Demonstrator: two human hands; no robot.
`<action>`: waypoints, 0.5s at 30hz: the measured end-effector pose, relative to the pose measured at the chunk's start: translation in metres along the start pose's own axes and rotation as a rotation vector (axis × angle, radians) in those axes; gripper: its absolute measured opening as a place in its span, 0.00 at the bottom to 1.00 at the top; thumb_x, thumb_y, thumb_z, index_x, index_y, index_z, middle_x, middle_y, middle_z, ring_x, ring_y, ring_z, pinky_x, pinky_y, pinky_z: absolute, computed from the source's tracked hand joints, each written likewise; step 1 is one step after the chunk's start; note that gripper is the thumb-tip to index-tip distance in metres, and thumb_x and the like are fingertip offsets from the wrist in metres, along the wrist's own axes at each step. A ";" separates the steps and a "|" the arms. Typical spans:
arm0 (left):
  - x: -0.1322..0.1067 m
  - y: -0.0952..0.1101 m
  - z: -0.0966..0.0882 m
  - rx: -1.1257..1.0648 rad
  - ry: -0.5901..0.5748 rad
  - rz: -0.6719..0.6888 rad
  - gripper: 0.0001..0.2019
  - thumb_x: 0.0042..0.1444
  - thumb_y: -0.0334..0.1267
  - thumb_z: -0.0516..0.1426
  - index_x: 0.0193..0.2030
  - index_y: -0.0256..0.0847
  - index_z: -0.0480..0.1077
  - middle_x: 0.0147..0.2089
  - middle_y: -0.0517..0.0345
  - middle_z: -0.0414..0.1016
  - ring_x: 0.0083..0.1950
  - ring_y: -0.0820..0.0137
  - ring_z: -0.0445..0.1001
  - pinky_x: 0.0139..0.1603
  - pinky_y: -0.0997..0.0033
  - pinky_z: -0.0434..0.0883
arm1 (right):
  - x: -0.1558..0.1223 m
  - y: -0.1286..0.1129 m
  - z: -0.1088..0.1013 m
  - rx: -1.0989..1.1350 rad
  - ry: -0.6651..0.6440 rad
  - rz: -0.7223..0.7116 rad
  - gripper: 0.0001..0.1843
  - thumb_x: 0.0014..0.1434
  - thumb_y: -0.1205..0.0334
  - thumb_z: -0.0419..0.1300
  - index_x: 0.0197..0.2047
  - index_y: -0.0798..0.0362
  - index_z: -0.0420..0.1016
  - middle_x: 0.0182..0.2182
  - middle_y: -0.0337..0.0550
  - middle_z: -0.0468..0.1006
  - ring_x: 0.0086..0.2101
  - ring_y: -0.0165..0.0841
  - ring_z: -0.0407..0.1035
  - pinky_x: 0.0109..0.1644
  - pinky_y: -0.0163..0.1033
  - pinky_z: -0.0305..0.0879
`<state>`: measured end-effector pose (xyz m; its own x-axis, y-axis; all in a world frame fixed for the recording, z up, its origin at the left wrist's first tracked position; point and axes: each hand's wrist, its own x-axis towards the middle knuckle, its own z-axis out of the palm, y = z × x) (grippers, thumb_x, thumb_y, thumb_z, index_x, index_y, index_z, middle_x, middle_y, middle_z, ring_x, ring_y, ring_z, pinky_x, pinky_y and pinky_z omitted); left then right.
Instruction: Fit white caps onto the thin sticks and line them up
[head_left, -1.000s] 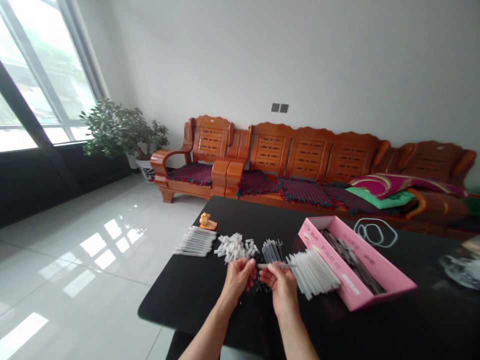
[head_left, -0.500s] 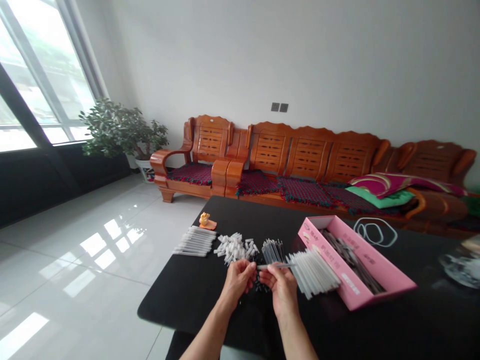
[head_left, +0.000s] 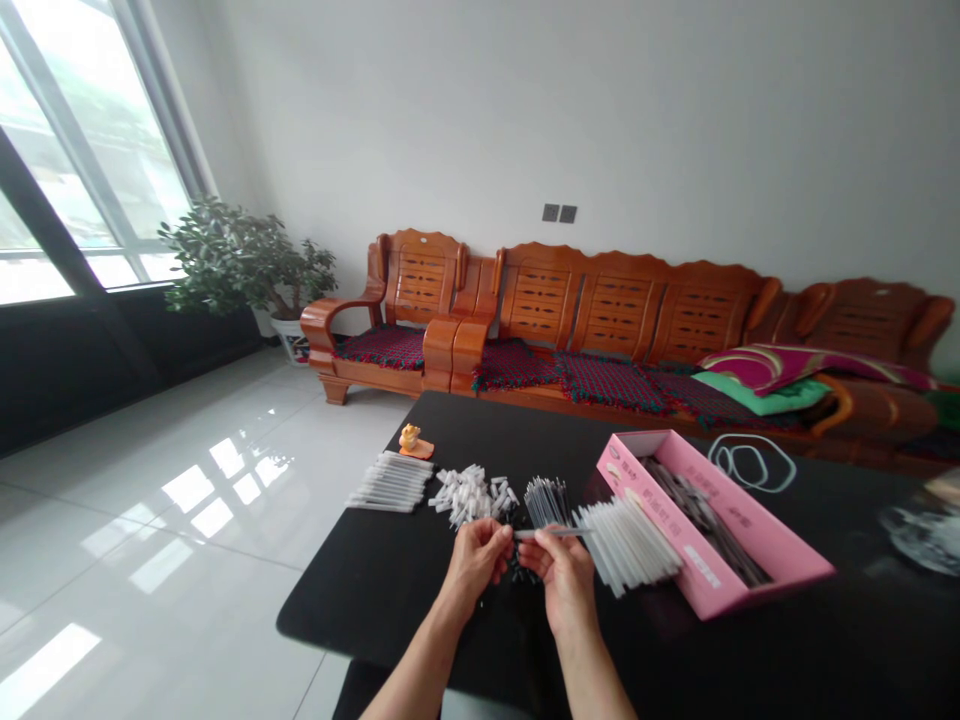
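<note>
Currently between the fingers: one slim greyish tube [head_left: 526, 534], lying almost level, its left end at the left fingertips and its other end poking out past the right thumb.
Left hand [head_left: 478, 560]: thumb and forefinger pressed together at the tube's left end; whether they grip that end itself or some small piece on it, I cannot tell.
Right hand [head_left: 562, 572]: thumb and forefinger pinching the tube along its length.
Small black pieces [head_left: 525, 573]: scattered low between the two sets of fingers, partly hidden by them.
White caps [head_left: 472, 492]: a loose heap just beyond the left fingers.
Thin dark rods [head_left: 546, 498]: a bunch just beyond the right fingers.
Pale tubes [head_left: 630, 548]: a pile lying side by side, just right of the right fingers.
Pink box [head_left: 701, 580]: farther right of the fingers, past that pile, with long dark things [head_left: 709, 520] inside.
White sticks [head_left: 391, 483]: laid in a row, well left of the left fingers.
Orange figurine [head_left: 411, 440]: farther from the fingers, just behind that row.
Black table [head_left: 367, 590]: beneath the fingers.
</note>
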<state>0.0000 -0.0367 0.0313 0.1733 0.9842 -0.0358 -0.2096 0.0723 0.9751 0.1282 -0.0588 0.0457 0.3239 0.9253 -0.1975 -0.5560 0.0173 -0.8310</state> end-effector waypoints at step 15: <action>0.002 -0.004 -0.001 -0.027 -0.003 0.014 0.20 0.49 0.52 0.62 0.26 0.34 0.68 0.18 0.62 0.66 0.16 0.80 0.62 0.13 0.82 0.58 | -0.001 0.000 0.001 -0.003 0.003 -0.003 0.22 0.40 0.62 0.73 0.35 0.55 0.67 0.21 0.42 0.81 0.21 0.34 0.75 0.25 0.35 0.73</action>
<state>-0.0002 -0.0348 0.0272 0.1734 0.9846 -0.0212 -0.2379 0.0627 0.9692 0.1269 -0.0591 0.0461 0.3278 0.9240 -0.1969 -0.5526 0.0186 -0.8332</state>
